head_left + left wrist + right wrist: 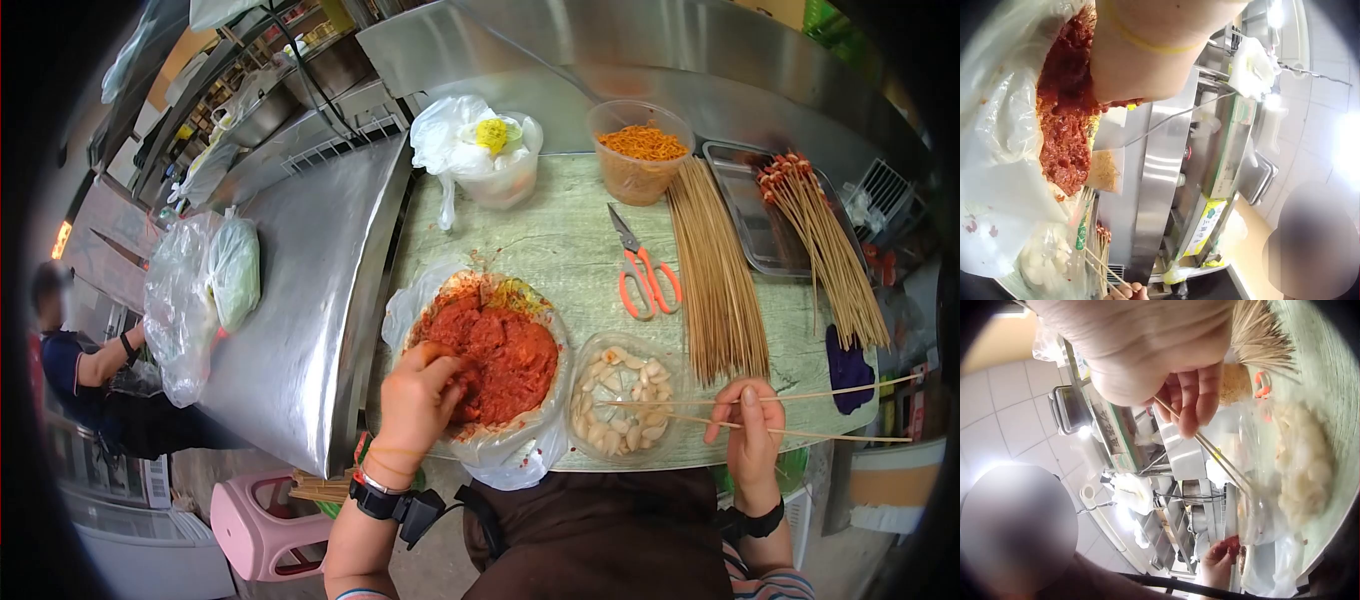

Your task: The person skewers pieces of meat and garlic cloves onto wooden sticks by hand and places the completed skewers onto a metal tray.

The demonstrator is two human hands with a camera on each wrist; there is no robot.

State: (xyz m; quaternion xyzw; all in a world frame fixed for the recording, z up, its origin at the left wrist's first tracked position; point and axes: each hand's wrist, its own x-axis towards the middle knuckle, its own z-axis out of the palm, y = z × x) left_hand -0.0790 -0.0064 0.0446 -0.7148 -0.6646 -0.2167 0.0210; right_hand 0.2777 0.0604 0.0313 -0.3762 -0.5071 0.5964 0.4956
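My left hand [415, 393] reaches into the bowl of red marinated meat [510, 365], its curled fingertips pinching at the near left side of the heap. Red sauce coats those fingers in the right wrist view. A plastic bag [515, 455] lines the bowl and spills over its near rim. Two thin bamboo skewers [850, 388] are held between the thumb and fingers of my right hand [752, 430]. Their left ends reach over a clear tub of pale pieces [650, 395] resembling garlic cloves.
Orange-handled scissors [645, 280] lie beside a thick bundle of bare skewers [715, 290]. Loaded skewers [825, 250] lean on a metal tray [745, 225]. Behind stand a tub of orange shreds [640, 160] and a bagged container [495, 180]. At left, a person [95, 380] stands past the steel counter [300, 280].
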